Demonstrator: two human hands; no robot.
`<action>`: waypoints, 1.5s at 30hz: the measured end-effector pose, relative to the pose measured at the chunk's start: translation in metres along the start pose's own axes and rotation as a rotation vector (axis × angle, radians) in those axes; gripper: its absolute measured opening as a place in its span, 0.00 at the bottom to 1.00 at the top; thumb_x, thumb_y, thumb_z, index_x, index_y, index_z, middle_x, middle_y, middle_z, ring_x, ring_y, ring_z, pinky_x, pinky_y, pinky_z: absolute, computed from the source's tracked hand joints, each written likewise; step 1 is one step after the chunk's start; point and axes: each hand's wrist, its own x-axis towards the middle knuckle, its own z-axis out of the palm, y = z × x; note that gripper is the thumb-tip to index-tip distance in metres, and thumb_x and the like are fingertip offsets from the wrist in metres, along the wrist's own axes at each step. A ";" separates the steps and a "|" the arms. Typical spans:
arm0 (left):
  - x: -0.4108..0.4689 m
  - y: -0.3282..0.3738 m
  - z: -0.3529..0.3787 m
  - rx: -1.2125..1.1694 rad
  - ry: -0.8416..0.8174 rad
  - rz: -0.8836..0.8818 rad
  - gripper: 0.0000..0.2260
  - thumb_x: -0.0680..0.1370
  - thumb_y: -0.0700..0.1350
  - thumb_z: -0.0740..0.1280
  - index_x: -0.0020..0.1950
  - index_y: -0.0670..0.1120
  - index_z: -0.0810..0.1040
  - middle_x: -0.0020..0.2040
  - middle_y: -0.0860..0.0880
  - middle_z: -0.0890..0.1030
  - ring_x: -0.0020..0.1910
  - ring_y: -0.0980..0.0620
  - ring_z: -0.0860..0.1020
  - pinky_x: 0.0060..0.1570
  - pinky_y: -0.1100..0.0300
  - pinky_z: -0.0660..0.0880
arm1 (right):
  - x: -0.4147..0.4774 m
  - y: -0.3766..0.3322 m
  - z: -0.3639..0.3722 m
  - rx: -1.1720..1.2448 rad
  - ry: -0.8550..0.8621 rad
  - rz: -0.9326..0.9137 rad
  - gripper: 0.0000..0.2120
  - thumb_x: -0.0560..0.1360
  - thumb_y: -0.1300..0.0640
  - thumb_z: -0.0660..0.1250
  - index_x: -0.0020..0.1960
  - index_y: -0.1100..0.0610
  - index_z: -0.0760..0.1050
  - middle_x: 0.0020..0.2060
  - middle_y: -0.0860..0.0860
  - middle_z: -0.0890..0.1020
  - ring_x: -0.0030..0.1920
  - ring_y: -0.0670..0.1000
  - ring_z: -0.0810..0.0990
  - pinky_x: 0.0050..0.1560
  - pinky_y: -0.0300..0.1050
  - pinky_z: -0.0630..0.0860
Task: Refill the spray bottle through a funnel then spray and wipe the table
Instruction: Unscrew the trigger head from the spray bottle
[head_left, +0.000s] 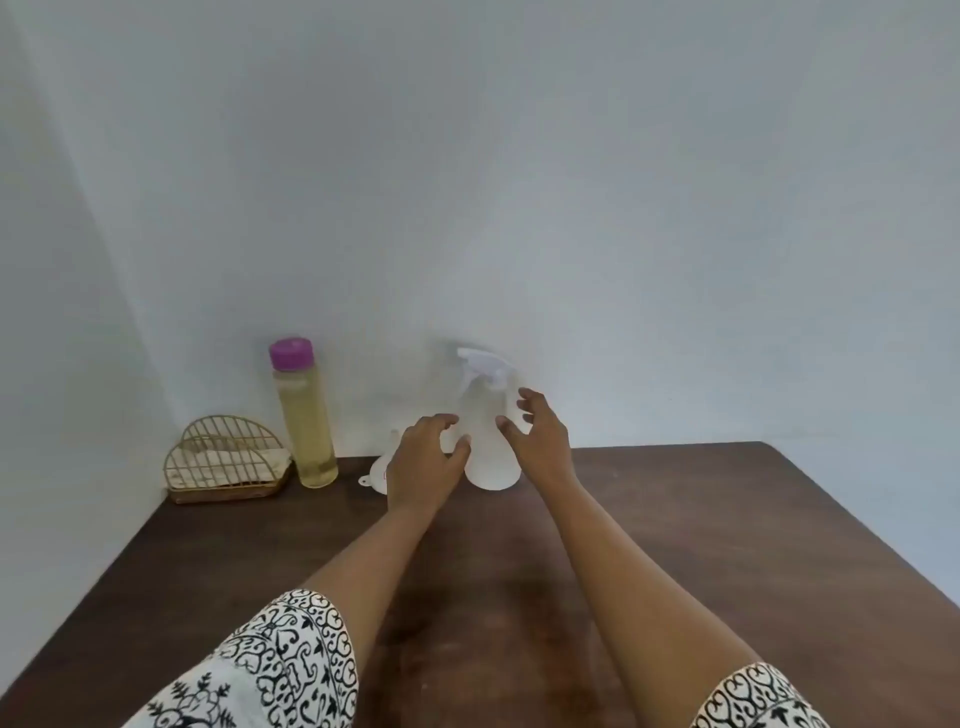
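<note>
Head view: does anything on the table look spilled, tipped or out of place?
Nothing stands out. The translucent white spray bottle and the tall clear purple-capped bottle of yellowish liquid stand upright, closed. The small white funnel sits between them, partly hidden by the left hand. The dark wooden table shows no spill.

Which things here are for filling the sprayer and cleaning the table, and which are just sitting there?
For the job: the spray bottle, the white funnel, the purple-capped bottle of yellowish liquid, the table, and probably the pale cloth for wiping.
Just lying about: the gold wire rack that holds the cloth.
</note>
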 end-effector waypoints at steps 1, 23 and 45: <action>0.004 -0.004 0.009 -0.043 -0.043 -0.037 0.19 0.76 0.54 0.65 0.66 0.51 0.74 0.64 0.53 0.77 0.63 0.51 0.74 0.56 0.54 0.75 | 0.006 0.006 0.004 0.050 -0.023 0.032 0.23 0.75 0.51 0.67 0.68 0.55 0.67 0.64 0.50 0.76 0.64 0.51 0.74 0.63 0.45 0.70; -0.124 0.013 -0.041 -0.327 -0.259 -0.123 0.36 0.68 0.51 0.76 0.72 0.47 0.66 0.68 0.48 0.70 0.66 0.50 0.70 0.62 0.55 0.70 | -0.127 -0.023 -0.004 0.034 -0.145 0.059 0.20 0.70 0.48 0.72 0.59 0.54 0.75 0.56 0.50 0.81 0.56 0.49 0.78 0.53 0.42 0.73; -0.261 0.039 -0.121 -0.370 -0.159 -0.184 0.32 0.69 0.54 0.74 0.69 0.50 0.66 0.65 0.54 0.70 0.59 0.59 0.70 0.54 0.62 0.69 | -0.275 -0.074 -0.008 0.211 0.044 0.023 0.21 0.66 0.43 0.74 0.54 0.51 0.74 0.50 0.44 0.79 0.51 0.43 0.77 0.51 0.40 0.74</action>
